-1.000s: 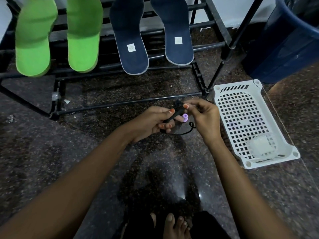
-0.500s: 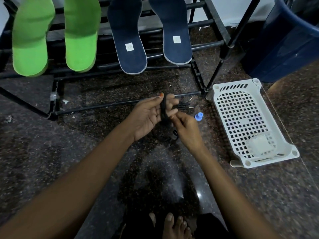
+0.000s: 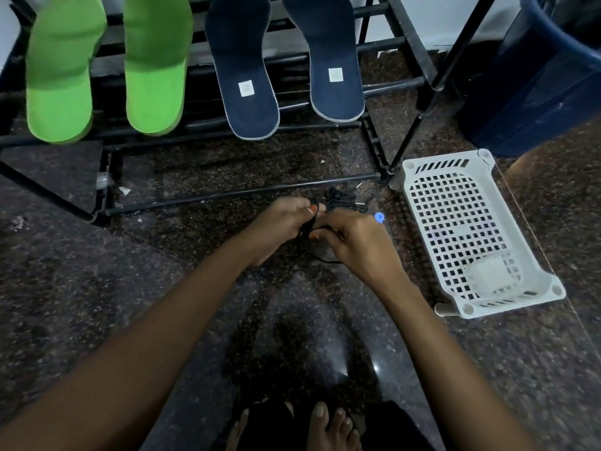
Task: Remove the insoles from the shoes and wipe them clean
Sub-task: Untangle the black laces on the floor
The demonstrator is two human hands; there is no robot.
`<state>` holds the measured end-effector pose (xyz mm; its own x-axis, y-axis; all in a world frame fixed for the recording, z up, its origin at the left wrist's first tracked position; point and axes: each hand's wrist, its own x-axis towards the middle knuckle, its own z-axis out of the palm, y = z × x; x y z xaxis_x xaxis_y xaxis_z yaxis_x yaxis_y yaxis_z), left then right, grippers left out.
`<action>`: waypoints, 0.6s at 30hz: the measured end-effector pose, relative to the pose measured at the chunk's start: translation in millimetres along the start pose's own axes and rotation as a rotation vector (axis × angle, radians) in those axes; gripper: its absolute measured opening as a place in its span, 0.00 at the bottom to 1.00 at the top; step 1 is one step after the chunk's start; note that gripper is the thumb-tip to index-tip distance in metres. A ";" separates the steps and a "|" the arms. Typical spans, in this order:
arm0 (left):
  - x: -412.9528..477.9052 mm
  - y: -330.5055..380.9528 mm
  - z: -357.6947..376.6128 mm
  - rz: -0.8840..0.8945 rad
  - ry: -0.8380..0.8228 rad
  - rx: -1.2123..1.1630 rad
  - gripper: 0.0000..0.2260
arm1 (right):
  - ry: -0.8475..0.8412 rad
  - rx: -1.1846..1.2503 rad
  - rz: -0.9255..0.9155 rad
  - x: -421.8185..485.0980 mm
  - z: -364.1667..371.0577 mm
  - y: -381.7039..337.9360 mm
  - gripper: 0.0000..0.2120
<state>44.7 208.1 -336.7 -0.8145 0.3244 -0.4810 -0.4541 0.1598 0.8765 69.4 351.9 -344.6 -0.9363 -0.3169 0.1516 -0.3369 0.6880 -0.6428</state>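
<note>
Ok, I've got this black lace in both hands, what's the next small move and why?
Probably draw up the trailing end with the right hand and wind it onto the left hand. Both hands pinch the black lace, bunched at the left hand, while one end lies loose on the floor below the right hand.

cam: head | faces fwd+down | close above floor (image 3: pixel 97 288) | single view

Bright green insoles (image 3: pixel 58 92); navy insoles (image 3: pixel 247 76), white-edged, with white square labels. Black shoe rack (image 3: pixel 244 192). White basket (image 3: pixel 520 302), gridded with square holes. Dark blue bin (image 3: pixel 536 92). Black shoelace (image 3: pixel 307 226). Brown-black speckled granite floor (image 3: pixel 97 288).
</note>
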 end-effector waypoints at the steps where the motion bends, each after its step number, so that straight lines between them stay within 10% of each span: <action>1: -1.6 1.6 0.9 0.005 -0.021 0.066 0.12 | 0.006 -0.006 0.003 2.0 -1.8 1.4 0.07; 18: -9.0 11.6 6.6 0.051 -0.154 -0.343 0.13 | 0.279 0.590 0.406 2.7 10.3 25.6 0.08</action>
<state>49.1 213.2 -322.0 -0.7872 0.4646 -0.4056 -0.5300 -0.1735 0.8300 59.2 362.0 -368.4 -0.9920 0.1166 -0.0485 0.0742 0.2282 -0.9708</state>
